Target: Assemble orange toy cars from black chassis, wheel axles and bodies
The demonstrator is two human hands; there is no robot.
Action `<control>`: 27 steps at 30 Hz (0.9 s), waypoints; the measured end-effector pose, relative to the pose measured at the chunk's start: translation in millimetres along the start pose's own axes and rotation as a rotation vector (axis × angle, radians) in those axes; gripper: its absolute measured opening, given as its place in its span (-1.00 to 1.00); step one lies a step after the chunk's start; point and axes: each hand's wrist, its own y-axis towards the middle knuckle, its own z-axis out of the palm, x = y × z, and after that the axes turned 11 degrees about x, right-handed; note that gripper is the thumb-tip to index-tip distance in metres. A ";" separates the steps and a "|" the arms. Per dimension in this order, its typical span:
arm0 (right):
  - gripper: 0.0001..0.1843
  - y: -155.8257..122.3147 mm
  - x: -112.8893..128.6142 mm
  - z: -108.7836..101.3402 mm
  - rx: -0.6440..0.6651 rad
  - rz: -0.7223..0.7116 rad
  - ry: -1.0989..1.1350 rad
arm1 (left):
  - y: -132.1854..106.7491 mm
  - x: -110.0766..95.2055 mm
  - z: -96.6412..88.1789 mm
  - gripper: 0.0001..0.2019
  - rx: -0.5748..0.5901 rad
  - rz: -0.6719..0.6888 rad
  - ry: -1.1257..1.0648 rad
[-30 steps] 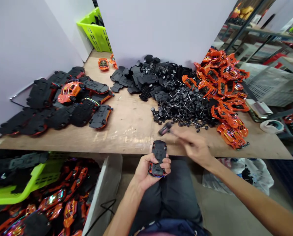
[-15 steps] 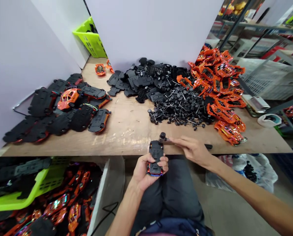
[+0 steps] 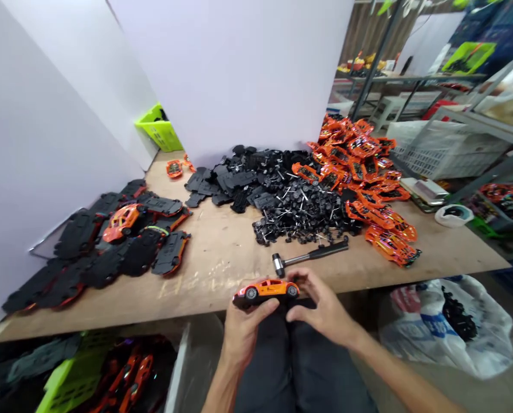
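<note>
My left hand and my right hand together hold a small orange toy car upright, wheels down, just off the near edge of the wooden table. The left fingers curl under its front end, the right fingers grip its rear. A small hammer with a black handle lies on the table just beyond the car, touched by neither hand.
On the table lie a pile of black wheel axles, black chassis plates, orange car shells at right, and assembled cars upside down at left. A green basket stands far left. A plastic bag sits on the floor at right.
The hammer has left my right hand and now lies on the table. The car has been turned from underside up to wheels down, and both hands hold it.
</note>
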 end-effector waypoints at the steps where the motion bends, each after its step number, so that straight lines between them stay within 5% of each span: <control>1: -0.51 -1.1 -2.6 6.6 -0.036 0.005 0.009 | 7.1 -4.6 -2.0 -0.57 0.028 0.021 0.093; 4: -0.70 4.2 -13.1 8.1 -0.091 -0.047 -0.135 | 24.1 -15.7 -6.2 -0.61 0.177 0.037 0.337; 7: -0.73 10.9 -21.3 -3.3 -0.058 -0.122 -0.275 | 34.3 -16.2 -5.3 -0.58 0.267 -0.001 0.326; 15: -0.73 10.0 -30.1 7.8 -0.207 -0.193 -0.422 | 40.0 1.8 -2.6 -0.63 0.168 -0.031 0.337; 21: -0.80 10.9 -23.6 4.4 -0.144 -0.125 -0.360 | 28.5 -2.0 6.8 -0.64 0.163 0.074 0.471; 23: -0.67 3.3 -22.5 -1.5 -0.122 -0.058 -0.344 | 21.3 -7.4 5.5 -0.67 0.164 0.080 0.504; 25: -0.46 -4.4 -29.4 -12.5 -0.147 -0.004 -0.372 | 21.4 -22.0 -8.8 -0.67 0.046 0.114 0.526; 27: -0.43 -8.8 -39.3 -26.6 -0.248 0.022 -0.397 | 27.6 -51.0 -39.8 -0.65 -0.233 0.243 0.605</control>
